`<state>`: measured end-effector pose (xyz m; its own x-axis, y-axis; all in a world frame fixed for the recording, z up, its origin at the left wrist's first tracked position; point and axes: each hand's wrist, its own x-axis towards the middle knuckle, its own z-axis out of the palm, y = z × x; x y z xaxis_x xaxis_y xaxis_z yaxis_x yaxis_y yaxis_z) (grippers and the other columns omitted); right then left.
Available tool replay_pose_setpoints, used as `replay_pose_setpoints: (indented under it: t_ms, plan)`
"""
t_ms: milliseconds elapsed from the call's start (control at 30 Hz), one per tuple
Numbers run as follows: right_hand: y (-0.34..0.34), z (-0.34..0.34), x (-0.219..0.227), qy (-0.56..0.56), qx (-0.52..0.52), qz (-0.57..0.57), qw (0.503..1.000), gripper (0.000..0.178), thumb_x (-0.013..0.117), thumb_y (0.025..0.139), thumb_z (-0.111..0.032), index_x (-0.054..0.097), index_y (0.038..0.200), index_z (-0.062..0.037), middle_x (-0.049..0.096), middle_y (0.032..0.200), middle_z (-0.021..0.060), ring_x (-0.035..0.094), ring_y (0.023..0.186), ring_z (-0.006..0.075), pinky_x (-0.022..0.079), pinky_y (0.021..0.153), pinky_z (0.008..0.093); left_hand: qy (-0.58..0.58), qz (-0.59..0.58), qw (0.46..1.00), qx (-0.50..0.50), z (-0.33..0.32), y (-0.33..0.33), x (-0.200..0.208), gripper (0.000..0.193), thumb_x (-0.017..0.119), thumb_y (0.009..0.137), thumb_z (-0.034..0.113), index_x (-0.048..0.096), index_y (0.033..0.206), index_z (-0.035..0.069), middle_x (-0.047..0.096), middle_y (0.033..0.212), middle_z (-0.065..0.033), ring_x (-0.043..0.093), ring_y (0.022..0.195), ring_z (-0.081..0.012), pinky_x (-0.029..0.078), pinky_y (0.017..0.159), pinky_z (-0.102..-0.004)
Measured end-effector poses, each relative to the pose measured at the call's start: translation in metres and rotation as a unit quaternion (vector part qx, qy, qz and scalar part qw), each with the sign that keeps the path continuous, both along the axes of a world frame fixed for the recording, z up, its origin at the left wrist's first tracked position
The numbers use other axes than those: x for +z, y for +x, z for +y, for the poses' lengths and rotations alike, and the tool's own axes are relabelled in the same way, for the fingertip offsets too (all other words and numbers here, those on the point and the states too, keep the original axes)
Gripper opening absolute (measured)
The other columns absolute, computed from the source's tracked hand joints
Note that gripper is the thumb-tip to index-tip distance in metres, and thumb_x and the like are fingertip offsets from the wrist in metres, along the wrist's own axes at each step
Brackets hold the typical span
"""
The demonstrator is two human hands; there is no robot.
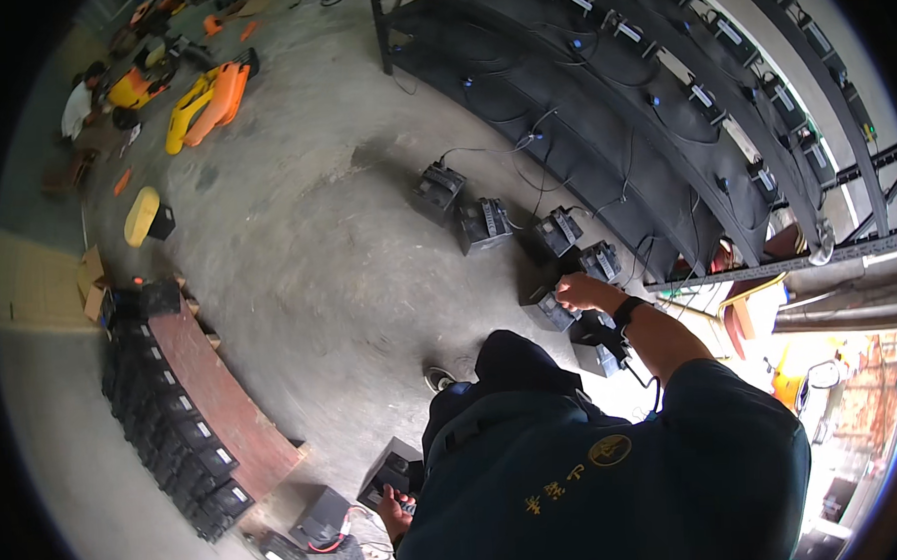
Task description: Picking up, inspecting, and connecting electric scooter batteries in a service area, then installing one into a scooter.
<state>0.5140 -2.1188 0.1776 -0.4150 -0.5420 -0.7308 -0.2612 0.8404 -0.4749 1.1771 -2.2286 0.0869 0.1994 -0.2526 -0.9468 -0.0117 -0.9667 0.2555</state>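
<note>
My right hand (577,292) reaches out to the right, its fingers closed at the top of a black box-shaped battery (548,312) on the floor; the grip itself is partly hidden. Low at my left side, my left hand (393,513) has its fingers curled at the near edge of another black battery (389,467). My body hides part of that one. Beyond my right hand, several similar batteries with carry straps, such as a strapped battery (484,223), stand in a loose group, some with cables attached. One more battery (596,358) sits nearer my right forearm.
A dark metal rack (520,72) with chargers and hanging cables rises at the upper right. Left stands a reddish board (218,390) beside rows of black batteries (164,423). Orange and yellow shells (211,105) lie at the upper left, near a crouching person (78,104).
</note>
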Motion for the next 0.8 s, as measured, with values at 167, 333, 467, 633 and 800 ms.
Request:
replay_pose_setpoints:
  t_ms: [167,333,467,633,800]
  plan:
    - [-0.005,0.016,-0.016,0.001,-0.083,-0.017,0.996,0.028,0.060,0.085,-0.027,0.067,0.089,-0.0007,0.069,0.076,0.0085,0.068,0.067,0.0175,0.055,0.060,0.0321,-0.082,-0.035,0.993,-0.073,-0.121,-0.036,0.046,0.034,0.060,0.095,0.039,0.053,0.080,0.010,0.046,0.063,0.0001,0.047,0.053,-0.0138,0.046,0.051,-0.0363]
    - [-0.014,0.033,-0.051,0.044,-0.183,-0.066,0.980,0.024,0.062,0.086,-0.025,0.067,0.088,-0.0017,0.069,0.077,0.0088,0.066,0.066,0.0162,0.054,0.058,0.0299,-0.137,-0.062,0.983,-0.104,-0.217,-0.092,0.072,0.028,0.061,0.095,0.036,0.054,0.083,0.012,0.048,0.069,0.0017,0.048,0.057,-0.0116,0.046,0.055,-0.0340]
    - [-0.026,0.039,-0.078,0.104,-0.239,-0.119,0.958,0.022,0.062,0.087,-0.025,0.066,0.091,-0.0029,0.070,0.081,0.0085,0.068,0.069,0.0161,0.055,0.057,0.0284,-0.188,0.016,0.970,-0.151,-0.278,-0.168,0.086,0.027,0.061,0.094,0.037,0.053,0.081,0.014,0.046,0.068,0.0025,0.046,0.059,-0.0111,0.043,0.059,-0.0332]
    - [-0.051,-0.015,-0.057,0.078,-0.282,-0.134,0.947,0.021,0.060,0.087,-0.022,0.067,0.088,-0.0021,0.069,0.079,0.0085,0.068,0.071,0.0162,0.055,0.062,0.0295,-0.215,0.100,0.957,-0.168,-0.349,-0.295,0.088,0.025,0.059,0.094,0.036,0.054,0.081,0.016,0.050,0.069,0.0030,0.047,0.060,-0.0116,0.041,0.061,-0.0324]
    - [-0.082,-0.058,-0.061,0.060,-0.286,-0.130,0.947,0.025,0.059,0.087,-0.026,0.067,0.096,-0.0043,0.070,0.086,0.0070,0.067,0.075,0.0155,0.053,0.062,0.0280,-0.148,0.142,0.965,-0.162,-0.433,-0.402,0.045,0.023,0.059,0.095,0.035,0.053,0.087,0.015,0.052,0.074,0.0013,0.049,0.060,-0.0140,0.043,0.059,-0.0344]
